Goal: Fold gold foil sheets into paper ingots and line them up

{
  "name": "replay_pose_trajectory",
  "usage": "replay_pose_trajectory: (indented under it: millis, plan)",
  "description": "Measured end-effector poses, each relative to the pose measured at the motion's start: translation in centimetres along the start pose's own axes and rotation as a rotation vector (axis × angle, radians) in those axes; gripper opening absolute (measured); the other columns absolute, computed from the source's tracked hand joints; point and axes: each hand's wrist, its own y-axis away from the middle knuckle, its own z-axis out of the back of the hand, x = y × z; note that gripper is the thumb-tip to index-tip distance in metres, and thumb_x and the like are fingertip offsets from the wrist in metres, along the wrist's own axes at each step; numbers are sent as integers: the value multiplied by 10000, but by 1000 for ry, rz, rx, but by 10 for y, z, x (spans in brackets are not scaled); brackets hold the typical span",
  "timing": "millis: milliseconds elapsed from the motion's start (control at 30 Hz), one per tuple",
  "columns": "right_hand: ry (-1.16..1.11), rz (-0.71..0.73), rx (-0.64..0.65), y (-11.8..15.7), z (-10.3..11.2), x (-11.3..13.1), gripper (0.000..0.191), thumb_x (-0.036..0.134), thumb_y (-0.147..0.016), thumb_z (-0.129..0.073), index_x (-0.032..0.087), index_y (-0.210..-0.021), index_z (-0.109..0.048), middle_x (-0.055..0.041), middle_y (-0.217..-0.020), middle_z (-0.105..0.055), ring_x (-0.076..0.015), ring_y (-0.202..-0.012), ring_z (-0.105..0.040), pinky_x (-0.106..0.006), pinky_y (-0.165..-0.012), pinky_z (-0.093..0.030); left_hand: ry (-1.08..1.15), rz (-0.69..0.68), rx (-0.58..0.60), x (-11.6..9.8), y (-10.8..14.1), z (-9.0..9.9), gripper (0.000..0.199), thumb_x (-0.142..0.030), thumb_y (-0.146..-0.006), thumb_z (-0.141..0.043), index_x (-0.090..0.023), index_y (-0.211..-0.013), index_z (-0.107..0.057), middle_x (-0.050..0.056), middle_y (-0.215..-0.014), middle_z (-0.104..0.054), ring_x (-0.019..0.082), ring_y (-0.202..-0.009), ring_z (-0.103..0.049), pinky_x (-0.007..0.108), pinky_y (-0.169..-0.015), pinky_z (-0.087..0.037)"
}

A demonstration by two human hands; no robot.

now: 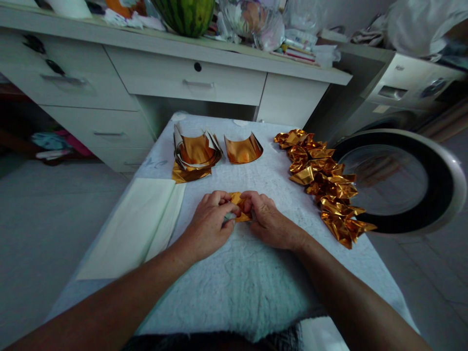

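Between my two hands, over the middle of the cloth-covered table (pixel 248 273), is a small piece of gold foil paper (pixel 239 201), partly folded. My left hand (pixel 213 219) pinches its left side, and my right hand (pixel 268 219) grips the right side with bent fingers. Much of the paper is hidden behind the fingers. Beyond my left hand lies a curled stack of gold foil sheets (pixel 197 148). A single curled gold sheet (pixel 243 148) sits just right of that stack. Along the table's right side runs a pile of folded gold foil pieces (pixel 321 183).
Pale paper sheets (pixel 127 224) lie at the table's left. Behind stands a white desk with drawers (pixel 197 85), bearing a watermelon (pixel 186 14) and a glass bowl (pixel 248 19). At the right, a washing machine's round door (pixel 398 180) hangs open close to the table edge.
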Motion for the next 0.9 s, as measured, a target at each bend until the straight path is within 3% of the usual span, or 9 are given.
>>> replay_pose_trajectory:
  millis: [133, 333, 467, 700, 900]
  plan:
    - [24, 40, -48, 0, 2, -1, 335, 57, -677, -583, 186, -974, -495, -22, -916, -567, -187, -853, -477, -337, -810, -358, 8, -32, 57, 1, 1, 6, 352, -51, -723, -551, -204, -1022, -658, 81, -1205, -510, 267, -1166, -466, 460, -1038, -413]
    - [135, 129, -36, -3, 2, -1, 58, 139, -835, -613, 185, -865, -593, -33, -899, -583, -180, -862, -499, -315, -797, -357, 16, -85, 74, 6, 0, 15, 422, -18, -690, -472, -199, -1067, -524, 60, -1135, -567, 245, -1112, -488, 448, -996, -434]
    - [176, 142, -29, -2, 5, 3, 56, 132, -849, -608, 183, -862, -589, -31, -885, -599, -176, -850, -511, -303, -770, -369, 29, -82, 58, 9, 0, 17, 429, 4, -685, -437, -212, -1053, -479, 57, -1109, -577, 234, -1089, -505, 432, -971, -455]
    - [150, 45, -104, -4, 2, 6, 108, 73, -856, -549, 180, -854, -553, -26, -844, -605, -162, -791, -519, -285, -732, -388, -26, -93, 21, 11, -2, 17, 479, 38, -703, -415, -210, -1102, -506, 64, -1109, -615, 245, -1096, -519, 445, -973, -466]
    - [212, 136, -50, -3, 2, 6, 123, 82, -873, -518, 163, -859, -610, -55, -881, -616, -177, -847, -526, -298, -776, -392, -8, -97, 19, 13, -3, 17, 434, 22, -753, -418, -216, -1103, -518, 61, -1101, -629, 228, -1094, -552, 437, -969, -476]
